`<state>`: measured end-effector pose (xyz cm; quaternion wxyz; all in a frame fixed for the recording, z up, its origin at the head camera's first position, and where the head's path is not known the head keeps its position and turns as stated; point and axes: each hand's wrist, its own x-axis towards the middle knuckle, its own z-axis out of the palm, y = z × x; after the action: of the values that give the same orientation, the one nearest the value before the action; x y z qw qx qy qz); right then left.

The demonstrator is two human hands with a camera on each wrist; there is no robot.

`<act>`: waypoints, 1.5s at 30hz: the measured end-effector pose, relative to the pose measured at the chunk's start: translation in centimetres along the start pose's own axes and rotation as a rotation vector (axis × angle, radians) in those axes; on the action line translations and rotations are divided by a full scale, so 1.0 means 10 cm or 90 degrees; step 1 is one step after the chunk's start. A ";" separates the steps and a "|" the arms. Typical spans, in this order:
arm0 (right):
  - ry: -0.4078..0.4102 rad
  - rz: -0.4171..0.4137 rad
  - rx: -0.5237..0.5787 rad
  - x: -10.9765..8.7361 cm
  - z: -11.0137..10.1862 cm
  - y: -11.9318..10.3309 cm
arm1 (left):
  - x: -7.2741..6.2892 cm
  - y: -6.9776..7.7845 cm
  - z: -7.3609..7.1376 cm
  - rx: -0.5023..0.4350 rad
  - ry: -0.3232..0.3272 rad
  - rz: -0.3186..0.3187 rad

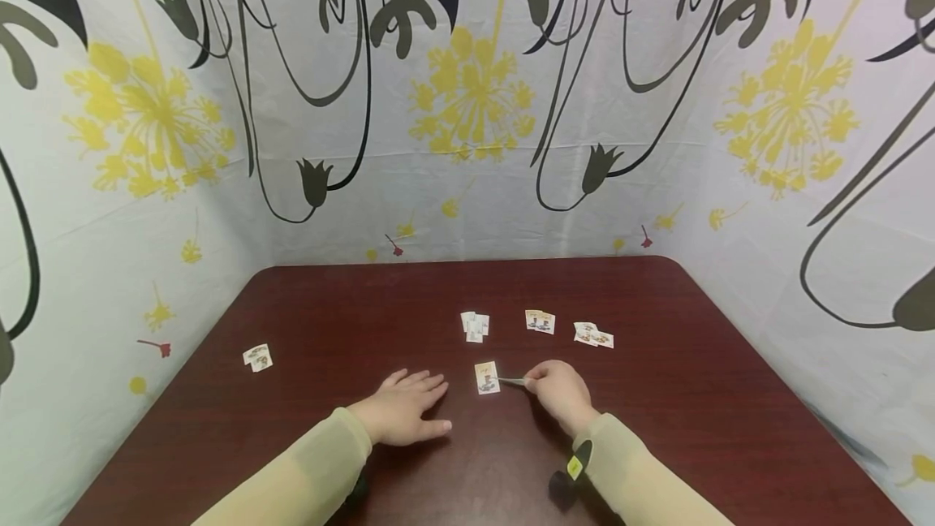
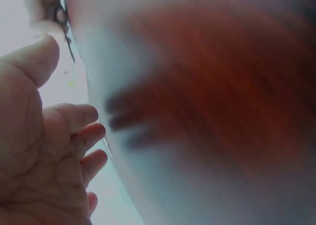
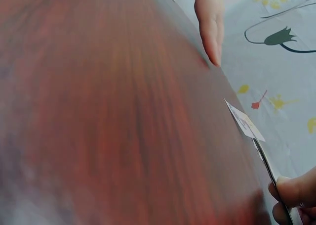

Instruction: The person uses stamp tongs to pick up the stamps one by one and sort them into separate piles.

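Observation:
My right hand (image 1: 561,393) pinches a slim pair of metal tweezers (image 1: 514,381) between thumb and fingers. The tweezers' tips grip the edge of a small white card (image 1: 487,377) with a printed picture; in the right wrist view the card (image 3: 245,121) stands tilted at the end of the tweezers. To the left of the card, my left hand (image 1: 402,408) is stretched palm down over the table with its fingers spread and nothing in it. In the left wrist view its palm (image 2: 44,160) shows, with the fingers slightly bent.
Small groups of overlapping picture cards lie on the dark red table (image 1: 351,307): a pair (image 1: 258,358) at the left, and beyond my hands a middle group (image 1: 475,326), a yellowish group (image 1: 540,321) and a right group (image 1: 593,335). Flower-patterned cloth (image 1: 467,209) surrounds the table.

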<state>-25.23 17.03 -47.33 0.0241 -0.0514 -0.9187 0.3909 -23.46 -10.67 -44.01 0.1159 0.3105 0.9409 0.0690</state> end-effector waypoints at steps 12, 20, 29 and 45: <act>0.008 0.016 0.009 0.05 -0.09 0.04 | -0.21 -0.37 -0.06 -0.044 0.009 -0.081; 0.015 0.025 0.011 0.11 -0.16 0.12 | -0.37 -0.64 -0.10 -0.047 0.033 -0.127; 0.032 0.045 0.016 0.21 -0.28 0.20 | -0.61 -0.97 -0.13 -0.082 0.058 -0.176; 0.050 0.081 -0.021 0.52 -0.51 0.26 | -0.93 -1.47 -0.18 -0.089 0.084 -0.263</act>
<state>-29.79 23.05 -45.63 0.0348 -0.1253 -0.9181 0.3744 -25.01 -28.11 -43.64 0.0868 0.0975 0.9830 0.1295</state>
